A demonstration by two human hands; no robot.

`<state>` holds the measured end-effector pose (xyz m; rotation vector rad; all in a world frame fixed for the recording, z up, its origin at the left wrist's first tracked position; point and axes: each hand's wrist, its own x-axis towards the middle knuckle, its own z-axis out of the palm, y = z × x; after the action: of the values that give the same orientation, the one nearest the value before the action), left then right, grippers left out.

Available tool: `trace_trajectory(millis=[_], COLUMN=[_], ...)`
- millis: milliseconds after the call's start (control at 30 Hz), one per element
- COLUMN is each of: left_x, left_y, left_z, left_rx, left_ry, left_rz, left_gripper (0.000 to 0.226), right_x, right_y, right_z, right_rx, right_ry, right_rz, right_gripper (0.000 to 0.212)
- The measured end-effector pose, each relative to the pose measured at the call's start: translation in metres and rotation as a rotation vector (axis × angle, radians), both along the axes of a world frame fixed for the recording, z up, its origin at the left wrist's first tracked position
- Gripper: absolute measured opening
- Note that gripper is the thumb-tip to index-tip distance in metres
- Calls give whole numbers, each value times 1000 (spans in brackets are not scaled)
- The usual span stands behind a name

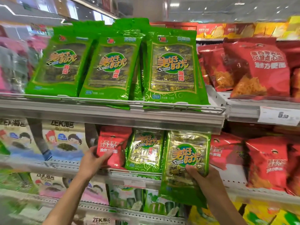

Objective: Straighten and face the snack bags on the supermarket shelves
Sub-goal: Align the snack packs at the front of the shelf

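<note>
Facing the middle shelf [90, 165]: each hand holds a bag.
Left hand [92, 161] grips the red bag [112, 143]; right hand [205, 173] clasps the green bag [186, 153], which likely needs setting upright next.

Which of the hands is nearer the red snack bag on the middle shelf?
Left. The left hand grips the red snack bag at its left edge; the right hand holds a green seaweed bag further right.
</note>
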<state>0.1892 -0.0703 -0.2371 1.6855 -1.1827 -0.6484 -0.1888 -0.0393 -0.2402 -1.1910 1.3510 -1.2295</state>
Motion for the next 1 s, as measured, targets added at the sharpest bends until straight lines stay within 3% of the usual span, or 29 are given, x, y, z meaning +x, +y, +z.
trace_trajectory(millis=[100,167,300,433,533,800,900,933,1000], left_x=[8,7,5,3,1,-1,1,1,2], left_y=[-8,-13,-25,-27,-22,0,27,39,63], left_z=[0,2,11,20,21,48,51,49,43], left_rx=[96,132,196,239,210,38,40,41,45], left_ry=[70,121,180,235,262,377,430,429,431], left_rz=[-124,-155,-131,-130,-113,23,-4,-13,-6], left_gripper=[43,51,67,61,60,60,63,64,65], right_x=[22,33,46,50,51,62,81,92,117], right_y=[0,2,7,10,10,-1,-17,-23,-39], right_z=[-4,-5,-3,-3,-2,3,3,7,11], right_rx=[86,120,153,172,194,177,163,166,154], right_ry=[11,4,7,14,3,-9,-3,-18,-86], right_rz=[-6,-3,-35,-48,-35,48,61,69,86], right_gripper=[66,70,65,61,62,33,32,42,95])
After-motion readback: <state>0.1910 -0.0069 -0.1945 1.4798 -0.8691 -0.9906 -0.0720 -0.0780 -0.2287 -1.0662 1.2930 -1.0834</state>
